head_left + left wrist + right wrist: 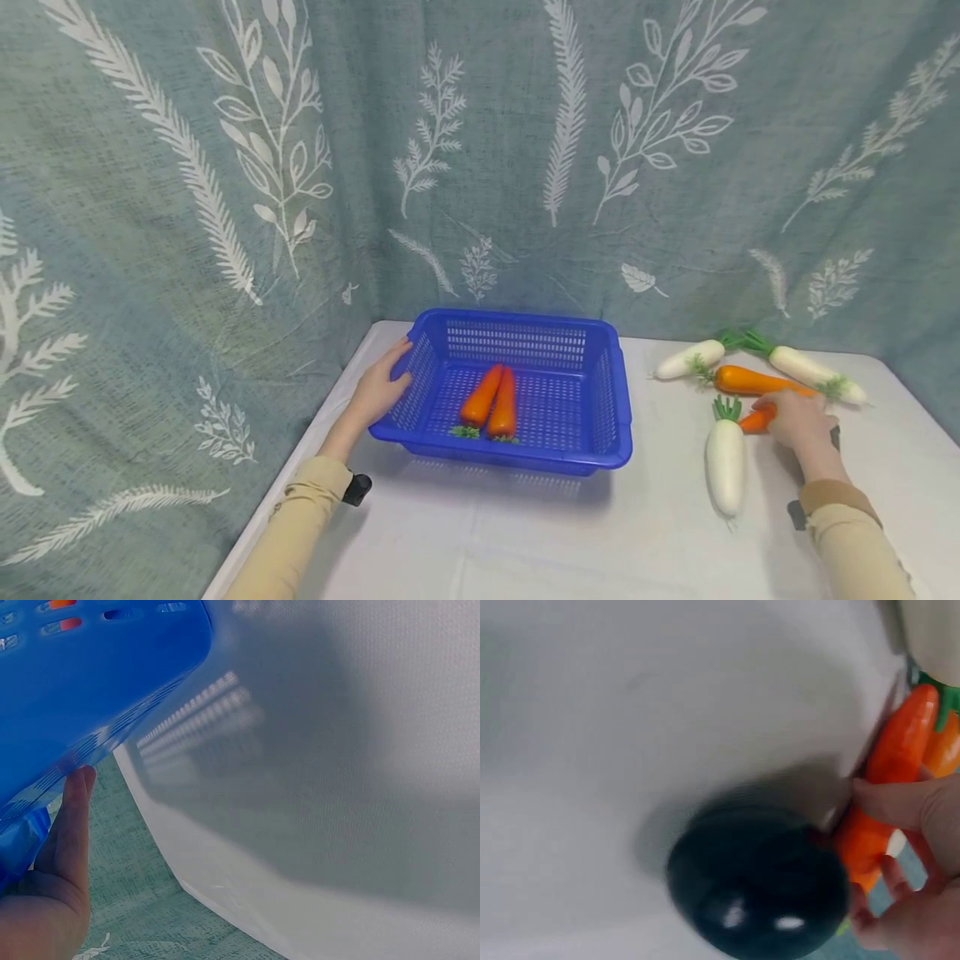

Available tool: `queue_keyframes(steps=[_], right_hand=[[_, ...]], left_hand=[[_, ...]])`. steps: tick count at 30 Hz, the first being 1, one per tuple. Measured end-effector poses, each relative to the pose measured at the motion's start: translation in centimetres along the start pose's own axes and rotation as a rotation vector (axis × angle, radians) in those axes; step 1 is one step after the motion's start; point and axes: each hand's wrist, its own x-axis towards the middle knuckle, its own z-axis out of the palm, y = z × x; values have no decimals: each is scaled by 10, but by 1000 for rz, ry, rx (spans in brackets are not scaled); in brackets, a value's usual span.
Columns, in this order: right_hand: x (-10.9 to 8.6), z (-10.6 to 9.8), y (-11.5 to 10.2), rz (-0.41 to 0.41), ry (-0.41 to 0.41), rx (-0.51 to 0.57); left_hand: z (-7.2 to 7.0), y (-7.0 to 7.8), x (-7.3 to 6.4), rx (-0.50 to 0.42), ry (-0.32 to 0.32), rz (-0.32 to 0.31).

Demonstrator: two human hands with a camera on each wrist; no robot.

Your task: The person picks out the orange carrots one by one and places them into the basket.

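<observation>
My left hand point(378, 392) grips the left rim of a blue plastic basket point(517, 454). In the left wrist view, that hand point(56, 877) lies against the basket's wall point(82, 697). Two orange carrots point(482, 396) lie side by side in the basket, tips pointing to the back. Over on the right, my right hand point(802, 421) pinches another carrot point(757, 419). The right wrist view shows the thumb of that hand point(922, 847) on one side of the carrot point(900, 742) and fingers on the other.
A white radish point(726, 467) lies just left of my right hand. Behind are another carrot point(750, 381) and two more radishes, one left point(690, 360) and one right point(813, 372). A dark, glossy, rounded thing point(757, 877) sits close to the right hand. A curtain point(480, 167) hangs behind the table.
</observation>
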Motion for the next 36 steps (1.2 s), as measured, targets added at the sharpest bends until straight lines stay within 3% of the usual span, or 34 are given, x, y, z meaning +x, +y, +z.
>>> queue_keyframes(steps=[6, 11, 24, 30, 36], right_hand=[[-7, 6, 7, -72, 80, -88], [-8, 3, 14, -127, 92, -149], [-6, -13, 13, -159, 180, -245], [-2, -21, 8, -170, 252, -222], [0, -31, 1, -178, 280, -85]], left_hand=[[4, 0, 1, -13, 3, 14], [4, 2, 1, -14, 1, 8], [0, 2, 1, -10, 8, 9], [1, -3, 1, -12, -2, -7], [1, -3, 1, -13, -8, -10]])
